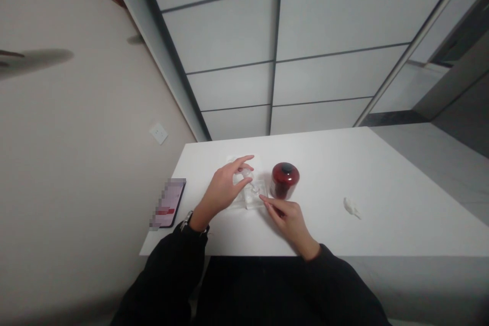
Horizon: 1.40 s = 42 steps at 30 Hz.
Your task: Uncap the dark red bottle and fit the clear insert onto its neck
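**Two hands on a clear plastic packet, red jar alongside**

Smooth white table (382,188), matte and rectangular, set against a pale wall. Near its left-centre, a flat transparent packet (252,191), glossy and crinkled, lying on the tabletop with something small and clear inside (too blurred to name). Left hand (225,188) arched over the packet's left part, fingers spread and apart, thumb and forefinger tips bearing on the plastic, not closed round it. Right hand (286,216) at the packet's near right corner, fingers together and extended, tips pressing the edge. Just right of the packet, close to the right fingertips, a squat cylindrical jar (284,181), dark red and shiny with a black lid. Farther right, well apart, a small crumpled white scrap (351,207). At the table's near left edge, a flat dark phone (170,204). Black sleeves, a wristwatch (187,220) at the left cuff.
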### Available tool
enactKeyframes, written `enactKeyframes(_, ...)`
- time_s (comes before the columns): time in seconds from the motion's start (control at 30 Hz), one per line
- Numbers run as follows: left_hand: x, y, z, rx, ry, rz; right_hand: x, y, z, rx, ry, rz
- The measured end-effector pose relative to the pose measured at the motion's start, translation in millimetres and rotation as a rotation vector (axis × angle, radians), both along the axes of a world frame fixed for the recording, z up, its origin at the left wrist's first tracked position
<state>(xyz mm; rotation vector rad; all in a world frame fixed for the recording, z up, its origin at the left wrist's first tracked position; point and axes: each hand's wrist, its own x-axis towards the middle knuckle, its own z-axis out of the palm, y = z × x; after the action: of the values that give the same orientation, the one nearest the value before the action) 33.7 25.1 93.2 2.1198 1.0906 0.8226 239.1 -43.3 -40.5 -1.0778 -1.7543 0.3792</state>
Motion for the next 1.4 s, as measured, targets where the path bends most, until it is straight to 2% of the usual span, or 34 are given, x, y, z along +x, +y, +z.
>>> enactKeyframes(0.2,3.4,0.2,0.1,0.036,0.050,-0.004,0.6,-0.5,2.0,-0.006,-0.006,0.007)
enactKeyframes(0.33,2.7,6.0,5.4,0.004,0.026,0.000,0.0,-0.6,3.1,0.003,-0.004,0.006)
enactKeyframes(0.43,-1.9,21.6,12.2,-0.035,0.012,-0.002,-0.6,-1.0,4.6,0.005,0.001,0.009)
enactKeyframes(0.57,-11.9,62.4,14.2,-0.051,-0.023,-0.030,-1.4,-1.1,6.4,0.011,0.009,0.008)
enactKeyframes(0.67,-15.9,100.3,3.3,-0.107,-0.017,-0.065,-1.9,-0.7,7.5,0.025,0.012,0.009)
enactKeyframes(0.77,-12.6,133.2,-17.5,-0.219,-0.006,-0.160,-2.1,-0.1,8.6,0.033,0.015,0.020)
enactKeyframes(0.97,-1.5,167.6,-61.9,-0.329,0.059,-0.277,-2.2,1.5,8.8,0.037,0.036,0.041)
enactKeyframes(1.1,0.0,178.0,-81.0,-0.329,0.120,-0.292,-2.4,2.4,9.4,0.026,0.035,0.038)
enactKeyframes(1.2,1.3,181.1,-86.8,-0.272,0.164,-0.258,-2.4,2.7,10.6,0.018,0.043,0.040)
enactKeyframes(1.3,-2.0,170.9,-78.1,-0.177,0.167,-0.182,-2.2,2.6,11.9,0.008,0.051,0.043)
enactKeyframes(1.4,-16.7,136.7,-55.9,-0.087,0.136,-0.109,-1.5,2.3,12.8,-0.009,0.041,0.041)
